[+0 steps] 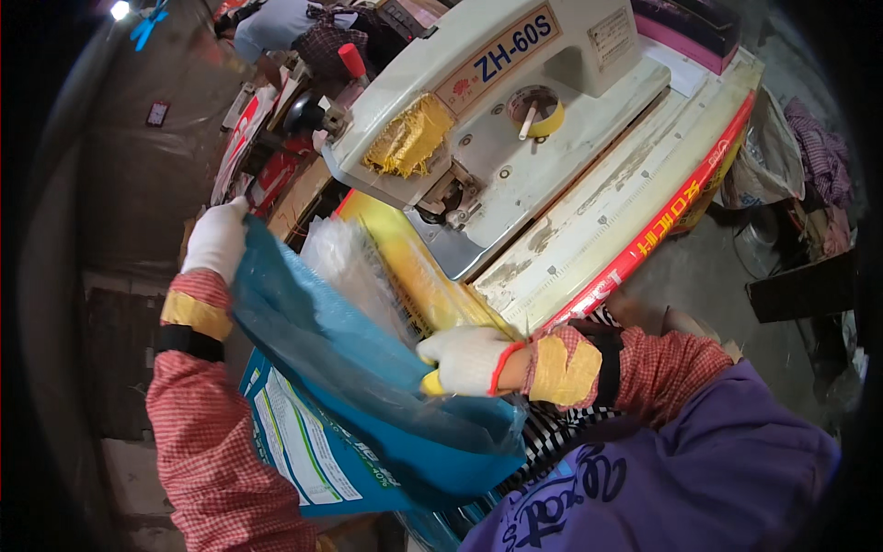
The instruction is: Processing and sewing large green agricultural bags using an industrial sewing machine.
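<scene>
A blue printed plastic bag (368,457) spreads across my lap, its mouth stretched between my two hands. My left hand (218,241), in a white knit glove, grips the bag's far left corner and lifts it. My right hand (464,359), gloved in white with a red cuff, is closed on the edge of the bag's mouth. Something yellow, perhaps the glove's thumb tip, shows below its fingers. Clear plastic film (354,271) lies just beyond the bag, beside a yellow printed sheet or bag (405,253) at the table edge.
A large light-grey sewing machine (561,55) stands ahead, with yellow cloth (411,135) on its head. On its bed rests a tape roll (535,112). A dark box (694,32) sits at the back right, a white sack (765,152) beside the table. Another person (294,32) bends at the far left.
</scene>
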`<state>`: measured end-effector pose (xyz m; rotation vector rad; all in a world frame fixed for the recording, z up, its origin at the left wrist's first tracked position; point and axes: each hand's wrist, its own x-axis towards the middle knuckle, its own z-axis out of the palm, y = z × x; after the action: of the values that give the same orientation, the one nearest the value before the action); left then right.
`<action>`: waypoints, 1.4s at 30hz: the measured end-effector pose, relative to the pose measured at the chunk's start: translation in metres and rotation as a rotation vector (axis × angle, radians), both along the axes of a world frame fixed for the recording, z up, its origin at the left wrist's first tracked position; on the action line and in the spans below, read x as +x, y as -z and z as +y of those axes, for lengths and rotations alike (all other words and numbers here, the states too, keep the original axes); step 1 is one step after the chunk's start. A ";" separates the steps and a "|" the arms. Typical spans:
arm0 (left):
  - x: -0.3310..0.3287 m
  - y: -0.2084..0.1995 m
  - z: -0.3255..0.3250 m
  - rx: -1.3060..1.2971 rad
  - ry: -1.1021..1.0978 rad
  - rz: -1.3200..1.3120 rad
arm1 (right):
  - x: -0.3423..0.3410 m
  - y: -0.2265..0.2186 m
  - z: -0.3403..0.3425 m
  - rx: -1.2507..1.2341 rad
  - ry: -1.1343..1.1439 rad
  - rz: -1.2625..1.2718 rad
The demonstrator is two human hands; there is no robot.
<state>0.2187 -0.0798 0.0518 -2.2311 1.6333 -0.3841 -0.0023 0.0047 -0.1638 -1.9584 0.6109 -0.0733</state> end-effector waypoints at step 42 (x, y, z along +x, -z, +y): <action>-0.018 0.220 -0.003 -0.039 0.465 0.732 | -0.130 0.008 0.005 0.470 0.584 0.802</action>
<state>0.2004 -0.0831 -0.1680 -2.1228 2.5344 0.3538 -0.1326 0.0101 -0.1716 -1.2513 1.5549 0.4755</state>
